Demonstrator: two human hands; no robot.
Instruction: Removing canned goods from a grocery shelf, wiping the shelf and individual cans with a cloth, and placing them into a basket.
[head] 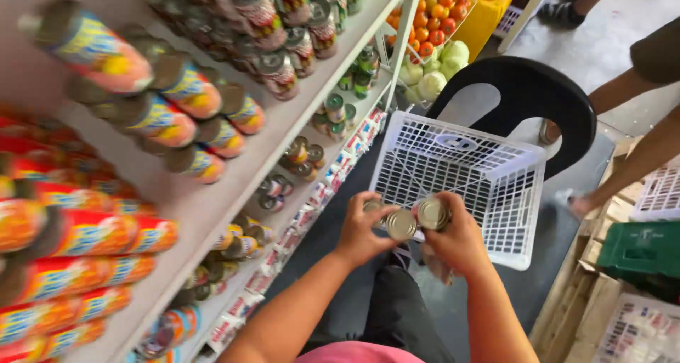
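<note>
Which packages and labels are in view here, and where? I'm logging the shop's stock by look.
Small tins: round, silvery lids, held in the left hand and right hand.
Top-shelf cans: left, lying cylinders, red, yellow and blue labels.
Red cans: far left, stacked.
Shelf-edge labels: small white and red tags.
Basket: white plastic mesh.

Lighting and picture quality

Even, bright daylight, strongest on the floor [623, 23] beyond the white basket [460, 172]. Soft shadows. Shelf cans [106, 58] left of the basket blurred and stretched at the edge. Glare on can lids [401, 223].
</note>
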